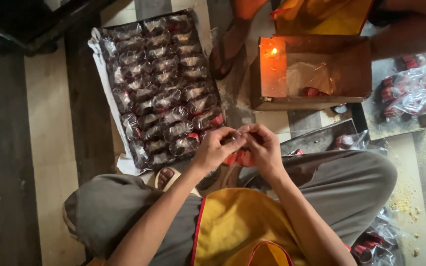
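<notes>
in the head view, both hands are meeting in front of the person's knees, and the thing they are working on, a small clear plastic packet (pixel 237 140) with something dark and red inside, is sitting just between the two sets of fingertips. the left hand (pixel 216 148) is coming from the lower left with the wrist bent a little, and its fingers are closing together on the left end of the packet. the right hand (pixel 263 147) is coming from the lower right, its fingers are curling over and pinching the right end, so the packet's long axis is lying roughly across, from one hand to the other, though it is too small and too covered to be sure. both hands are equally near, both touching it. more red pieces (pixel 240 158) are showing just under the hands. to the upper left, well apart from the fingers, a tray (pixel 105 106) is holding many rows of similar wrapped packets. a cardboard box (pixel 316 71) with a small flame (pixel 273 50) is standing beyond the hands, to the right.
</notes>
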